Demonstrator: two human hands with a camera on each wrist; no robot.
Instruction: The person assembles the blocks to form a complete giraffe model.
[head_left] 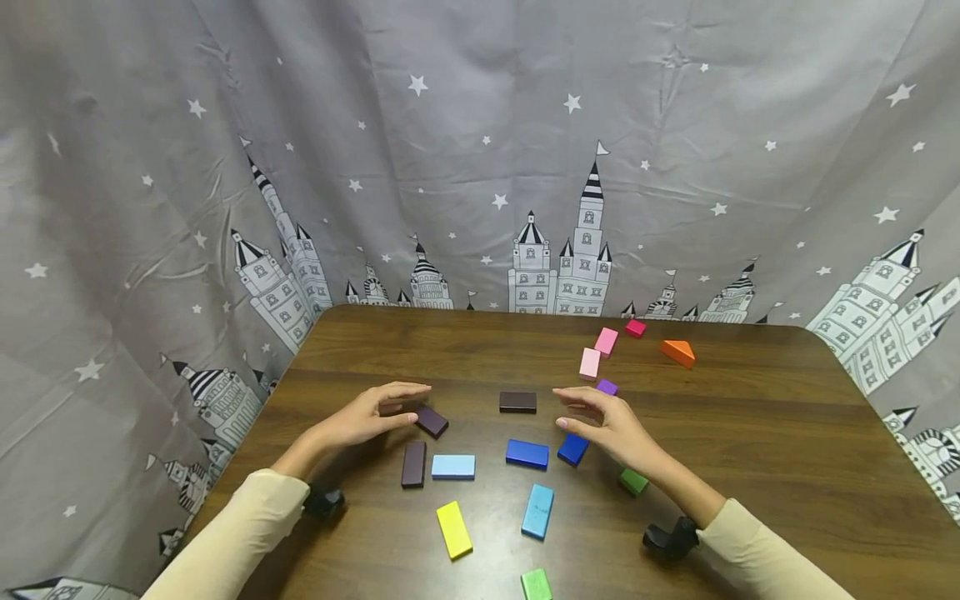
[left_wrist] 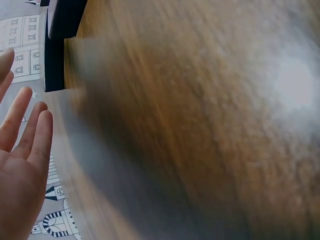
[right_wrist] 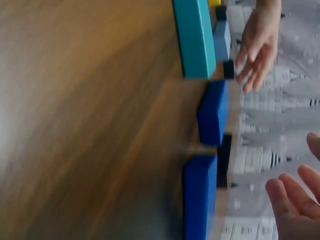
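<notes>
My left hand point(head_left: 366, 416) hovers over the left side of the table with relaxed, slightly bent fingers and holds nothing. Its thumb tip overlaps a dark brown block point(head_left: 432, 422) in the head view; a second dark brown block point(head_left: 413, 464) lies nearer to me. The right hand point(head_left: 617, 427), likewise loose and bare, is above a blue block point(head_left: 573, 449) and a purple block point(head_left: 607, 387), partly covering both. Between the hands lie a third dark brown block point(head_left: 517, 402), another blue block point(head_left: 527, 453) and a light blue block point(head_left: 453, 467). Both palms point(left_wrist: 22, 175) face inward.
Closer to me are a yellow block point(head_left: 454, 530), a sky-blue block point(head_left: 537, 511) and a light green block point(head_left: 536, 584). A darker green block point(head_left: 633, 481) sits under the right forearm. Pink blocks point(head_left: 590, 363), a red block point(head_left: 636, 328) and an orange triangular block point(head_left: 678, 353) lie far right.
</notes>
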